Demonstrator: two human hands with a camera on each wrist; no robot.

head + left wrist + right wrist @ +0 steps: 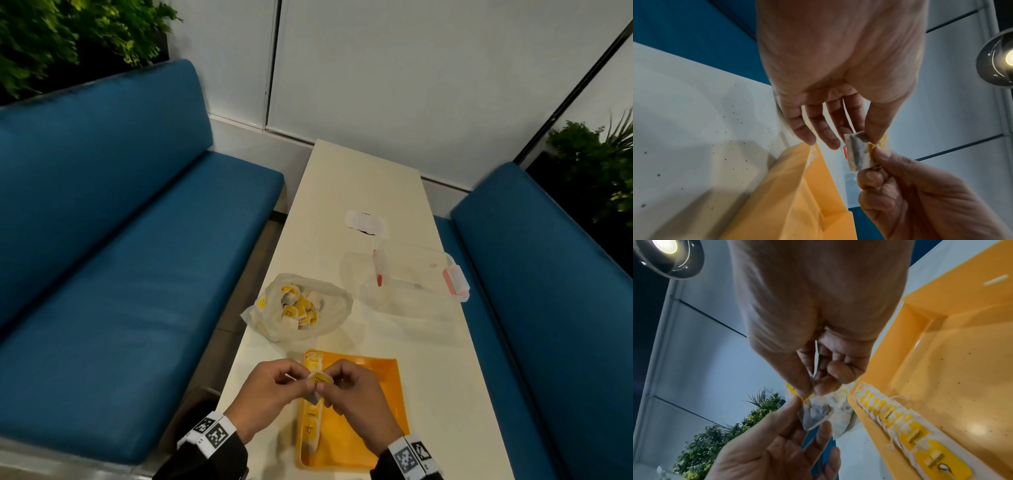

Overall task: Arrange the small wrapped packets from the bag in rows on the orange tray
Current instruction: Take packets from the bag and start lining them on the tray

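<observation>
Cream table (363,192) between blue benches (113,212).

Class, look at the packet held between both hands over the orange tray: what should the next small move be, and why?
Probably lower the packet, pinched by the left hand and right hand, onto the orange tray beside the existing row along its left wall, starting a second row. Only that one row is laid, and the bag still holds many.

Tray (376,404) orange; packets (311,421) white with yellow tags; benches (137,257) blue; table (359,192) cream; wristbands (212,435) black-white checkered.
</observation>
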